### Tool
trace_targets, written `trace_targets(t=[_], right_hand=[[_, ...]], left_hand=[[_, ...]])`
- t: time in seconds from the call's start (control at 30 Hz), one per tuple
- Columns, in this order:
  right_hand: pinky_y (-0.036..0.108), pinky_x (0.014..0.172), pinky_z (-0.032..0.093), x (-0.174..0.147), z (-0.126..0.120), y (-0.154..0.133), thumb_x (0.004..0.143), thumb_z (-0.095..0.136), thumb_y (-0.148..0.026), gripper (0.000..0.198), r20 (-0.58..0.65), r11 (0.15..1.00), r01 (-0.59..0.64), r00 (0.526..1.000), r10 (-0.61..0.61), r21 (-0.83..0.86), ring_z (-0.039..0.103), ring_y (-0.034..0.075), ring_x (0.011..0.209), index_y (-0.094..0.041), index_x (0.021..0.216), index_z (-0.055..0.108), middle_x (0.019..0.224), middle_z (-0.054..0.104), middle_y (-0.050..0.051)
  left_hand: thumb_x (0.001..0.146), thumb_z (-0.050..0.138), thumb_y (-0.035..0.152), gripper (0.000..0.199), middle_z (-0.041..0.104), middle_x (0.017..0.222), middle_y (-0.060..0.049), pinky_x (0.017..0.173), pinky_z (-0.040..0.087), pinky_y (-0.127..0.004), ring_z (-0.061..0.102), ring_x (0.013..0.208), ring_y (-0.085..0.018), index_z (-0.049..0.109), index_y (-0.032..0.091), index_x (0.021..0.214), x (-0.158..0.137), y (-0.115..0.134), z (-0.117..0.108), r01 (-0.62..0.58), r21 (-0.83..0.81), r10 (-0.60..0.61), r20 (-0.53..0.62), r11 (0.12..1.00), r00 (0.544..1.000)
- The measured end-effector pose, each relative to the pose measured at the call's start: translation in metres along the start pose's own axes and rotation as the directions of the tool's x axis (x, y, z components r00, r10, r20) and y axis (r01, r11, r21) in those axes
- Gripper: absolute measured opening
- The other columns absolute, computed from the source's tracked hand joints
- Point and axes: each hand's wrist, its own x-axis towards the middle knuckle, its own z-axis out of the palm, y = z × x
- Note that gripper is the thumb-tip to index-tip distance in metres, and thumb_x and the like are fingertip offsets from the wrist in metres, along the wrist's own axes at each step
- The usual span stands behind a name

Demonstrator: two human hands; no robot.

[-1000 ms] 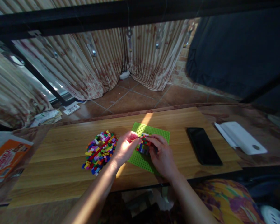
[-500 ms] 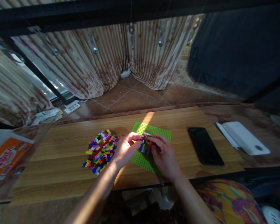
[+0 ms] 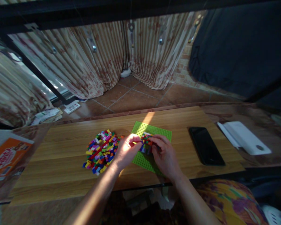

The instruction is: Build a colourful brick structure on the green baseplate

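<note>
A block of many-coloured toy building bricks stands on a green studded baseplate. At the block's left side my left hand is closed in a pinch, thumb and forefinger together. A bit of blue, seemingly a small brick, shows at those fingertips; the fingers hide most of it. My right hand curls round the block's right side, its fingertips against the bricks. Left of the baseplate lies a loose pile of small bricks in many colours, partly behind my left hand.
The wooden tabletop carries a black phone to the right. Beyond it lies a white plastic item. An orange and white package sits at the far left. Striped curtains hang behind.
Both hands stay at the brick block with almost the same grip. The view has shifted very slightly.
</note>
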Motion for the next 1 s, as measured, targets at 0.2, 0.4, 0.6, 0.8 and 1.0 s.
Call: trace_targets(t=[0.2, 0.4, 0.6, 0.8, 1.0], right_hand=[[0.040, 0.091, 0.052, -0.0003, 0.0003, 0.0014, 0.084, 0.047, -0.009, 0.035, 0.004, 1.000, 0.013, 1.000, -0.013, 0.002, 0.059, 0.021, 0.103, -0.025, 0.108, 0.067, 0.112, 0.061, 0.008], [0.039, 0.090, 0.052, -0.0002, 0.0003, 0.0010, 0.084, 0.047, -0.008, 0.035, 0.000, 1.000, 0.020, 1.000, -0.020, -0.008, 0.060, 0.020, 0.102, -0.025, 0.107, 0.067, 0.111, 0.061, 0.007], [0.039, 0.092, 0.052, 0.0000, 0.0001, 0.0008, 0.085, 0.047, -0.009, 0.034, 0.000, 1.000, 0.024, 1.000, -0.024, -0.005, 0.059, 0.020, 0.103, -0.024, 0.107, 0.067, 0.112, 0.061, 0.008], [0.039, 0.092, 0.052, 0.0000, -0.0003, -0.0003, 0.085, 0.046, -0.010, 0.033, 0.004, 1.000, 0.010, 1.000, -0.010, -0.010, 0.059, 0.020, 0.103, -0.024, 0.107, 0.067, 0.112, 0.061, 0.007], [0.038, 0.092, 0.051, -0.0004, 0.0004, 0.0019, 0.085, 0.047, -0.011, 0.033, 0.006, 1.000, 0.012, 1.000, -0.012, -0.003, 0.059, 0.020, 0.104, -0.023, 0.107, 0.067, 0.112, 0.061, 0.008]], left_hand=[[0.067, 0.067, 0.026, 0.014, 0.061, 0.073, 0.002, 0.058, 0.042, -0.019, 0.053, 0.062, -0.009, 0.060, 0.017, 0.075, -0.0003, -0.0016, 0.0008, -0.008, 0.000, 0.008, -0.005, 1.000, 1.000], [0.067, 0.066, 0.024, 0.012, 0.061, 0.073, 0.002, 0.057, 0.041, -0.019, 0.052, 0.061, -0.009, 0.061, 0.017, 0.075, 0.0005, -0.0025, 0.0033, 0.009, 0.003, -0.009, -0.025, 1.000, 1.000], [0.067, 0.066, 0.024, 0.012, 0.062, 0.073, 0.003, 0.056, 0.042, -0.019, 0.052, 0.060, -0.008, 0.062, 0.017, 0.077, 0.0010, -0.0039, 0.0056, 0.007, 0.001, -0.007, -0.027, 1.000, 1.000], [0.068, 0.066, 0.025, 0.013, 0.060, 0.072, 0.003, 0.055, 0.041, -0.019, 0.051, 0.059, -0.008, 0.061, 0.017, 0.076, 0.0001, -0.0032, 0.0047, 0.019, 0.027, -0.018, -0.027, 0.999, 0.999], [0.071, 0.065, 0.027, 0.013, 0.059, 0.070, 0.003, 0.054, 0.040, -0.019, 0.051, 0.058, -0.008, 0.059, 0.017, 0.078, -0.0023, -0.0031, 0.0041, 0.019, 0.013, -0.018, -0.023, 1.000, 1.000]])
